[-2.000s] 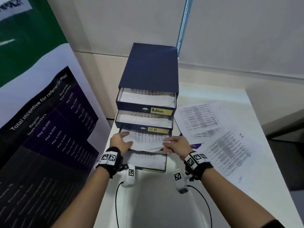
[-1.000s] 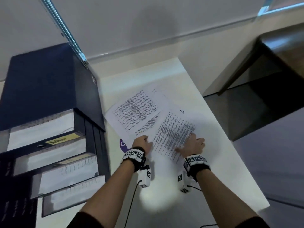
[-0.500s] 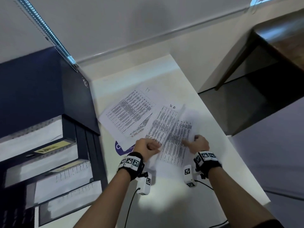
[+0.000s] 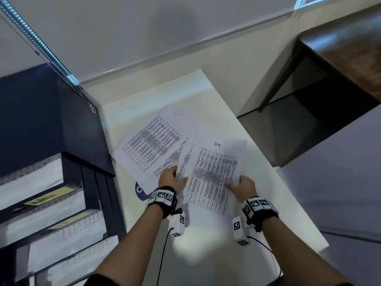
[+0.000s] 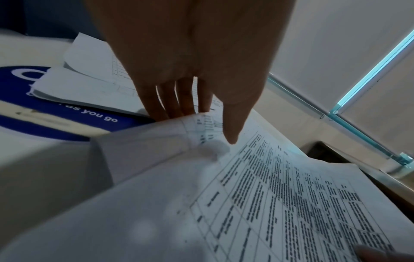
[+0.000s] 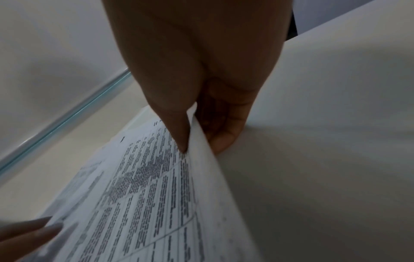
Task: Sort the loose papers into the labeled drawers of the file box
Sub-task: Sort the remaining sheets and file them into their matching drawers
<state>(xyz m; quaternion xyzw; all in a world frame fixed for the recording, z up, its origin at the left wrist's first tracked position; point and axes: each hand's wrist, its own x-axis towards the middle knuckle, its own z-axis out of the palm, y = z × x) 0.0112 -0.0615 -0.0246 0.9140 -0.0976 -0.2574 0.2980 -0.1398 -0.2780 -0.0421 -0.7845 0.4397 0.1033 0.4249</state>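
A printed sheet marked HR [image 4: 212, 174] is lifted off the white table [image 4: 206, 254]. My left hand [image 4: 179, 178] pinches its left edge, thumb [image 5: 230, 136] on top and fingers [image 5: 170, 104] underneath. My right hand [image 4: 233, 184] pinches its right edge, thumb [image 6: 179, 140] on the print and fingers [image 6: 221, 141] below. A sheet marked IT [image 4: 154, 141] lies flat beyond it, over another printed sheet. The dark blue file box [image 4: 51, 124] stands at the left, its drawers pulled out with paper inside and yellow labels [image 4: 49, 197].
A round blue sticker [image 4: 140, 191] shows on the table under the papers' near corner. The table's right edge [image 4: 268, 162] drops to the floor, with a dark wooden table [image 4: 340, 58] beyond. A wall runs behind the box and papers.
My hands left the file box drawer and went right to the loose papers. Both took hold of the HR sheet, which was buckled half a second ago and is now raised and spread flatter.
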